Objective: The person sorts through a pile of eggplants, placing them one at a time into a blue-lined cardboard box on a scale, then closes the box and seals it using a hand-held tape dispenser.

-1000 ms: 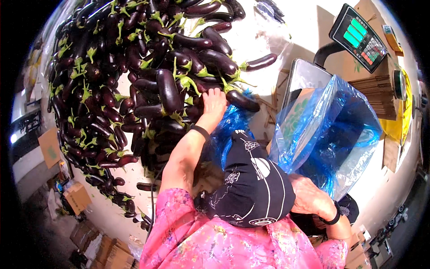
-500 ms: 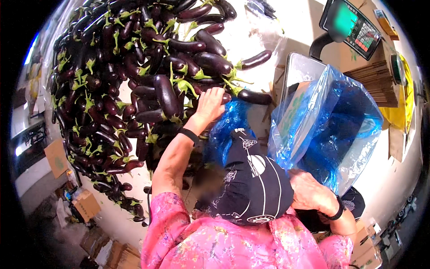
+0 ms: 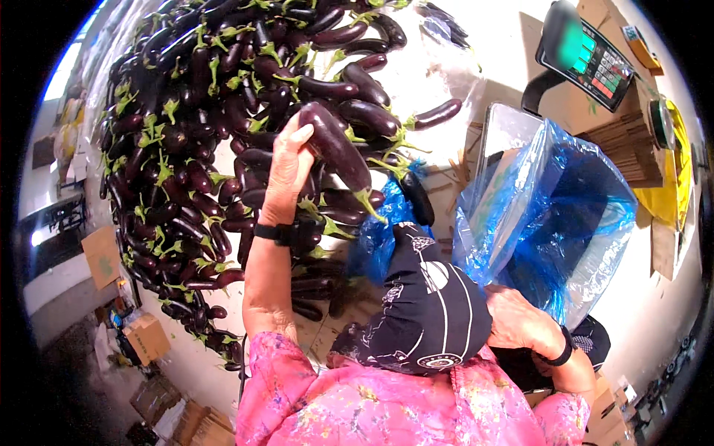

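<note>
My left hand (image 3: 288, 165) is closed round one end of a dark purple eggplant (image 3: 336, 145), lifted above the heap. Its green stem end hangs down to the right. Under and around it lies a large heap of eggplants (image 3: 197, 141) with green caps. At the lower right, my right hand (image 3: 518, 318) grips the gathered near edge of a blue and clear plastic bag (image 3: 547, 215), which stands with its mouth wide open; those fingertips are partly hidden. A loose eggplant (image 3: 417, 199) lies beside a second, crumpled blue bag (image 3: 394, 215) between my hands.
A scale with a keypad display (image 3: 595, 70) stands at the back right, its metal platform (image 3: 508, 123) behind the bag. Flattened cardboard (image 3: 625, 149) and a yellow bag (image 3: 673, 178) lie farther right. Black cloth with white drawings (image 3: 439, 305) covers the middle. Cardboard boxes (image 3: 145, 336) sit lower left.
My left hand has moved left and lifted an eggplant off the heap. The loose eggplant by the crumpled blue bag has swung to point downward. My right hand stays at the bag.
</note>
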Motion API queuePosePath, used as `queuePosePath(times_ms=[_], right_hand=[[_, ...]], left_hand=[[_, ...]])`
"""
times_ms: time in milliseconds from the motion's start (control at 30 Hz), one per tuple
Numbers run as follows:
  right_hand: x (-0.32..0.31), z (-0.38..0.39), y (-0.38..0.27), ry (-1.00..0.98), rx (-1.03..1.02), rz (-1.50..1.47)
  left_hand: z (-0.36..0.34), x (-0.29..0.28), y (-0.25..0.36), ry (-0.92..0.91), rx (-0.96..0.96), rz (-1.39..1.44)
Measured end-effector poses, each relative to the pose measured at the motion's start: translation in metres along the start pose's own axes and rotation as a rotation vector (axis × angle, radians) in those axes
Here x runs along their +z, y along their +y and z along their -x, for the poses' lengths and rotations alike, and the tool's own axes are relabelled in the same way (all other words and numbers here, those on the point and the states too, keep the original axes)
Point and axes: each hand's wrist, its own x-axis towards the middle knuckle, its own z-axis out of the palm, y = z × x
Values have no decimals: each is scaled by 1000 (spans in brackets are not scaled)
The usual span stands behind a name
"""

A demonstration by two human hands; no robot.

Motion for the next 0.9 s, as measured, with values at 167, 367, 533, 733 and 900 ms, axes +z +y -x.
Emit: queuePosePath(times_ms=[167,367,533,733,900], right_hand=[[5,0,2,-22,14,15],[0,-1,-1,6,28,-13],[-3,-2,-1,-23,53,-3],[-1,-2,3,-75,59,-2],[6,-4,3,-49,29,10]], left_hand=[[25,-22,-18,-32,-192,-169],[106,-45,-39,-622,-425,-1062],[168,-58,-105,-569,-288,-1463],[120,-27,-142,-110,133,-1506],[75,-8,-156,-147,210,-1669]])
